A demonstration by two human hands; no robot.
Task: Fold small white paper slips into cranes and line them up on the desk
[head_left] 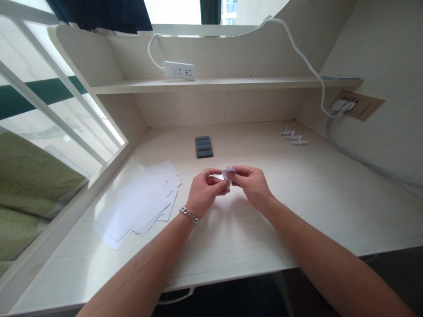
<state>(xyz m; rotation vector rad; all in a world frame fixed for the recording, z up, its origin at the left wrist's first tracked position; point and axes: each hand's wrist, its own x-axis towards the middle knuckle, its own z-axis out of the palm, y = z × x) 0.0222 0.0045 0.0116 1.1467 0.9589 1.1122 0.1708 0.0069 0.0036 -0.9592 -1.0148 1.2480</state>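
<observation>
Above the middle of the desk, a small folded piece of white paper [228, 171] is pinched between my two hands. My left hand [206, 189], with a ring and a chain bracelet at the wrist, grips its left and lower side between thumb and fingers. From the right, my right hand [253, 182] holds the upper part, its thumb lying across the front. Fingers cover much of the paper, so its exact folded shape is hidden. Several small folded paper cranes [294, 136] stand in a group at the back right of the desk.
Loose white paper sheets [142, 200] lie spread at the left. A dark phone-like object [204, 147], blurred on its face, lies behind my hands. A power strip [179, 70] rests on the shelf [224, 83]; its white cable [304, 57] runs to the wall socket [360, 105].
</observation>
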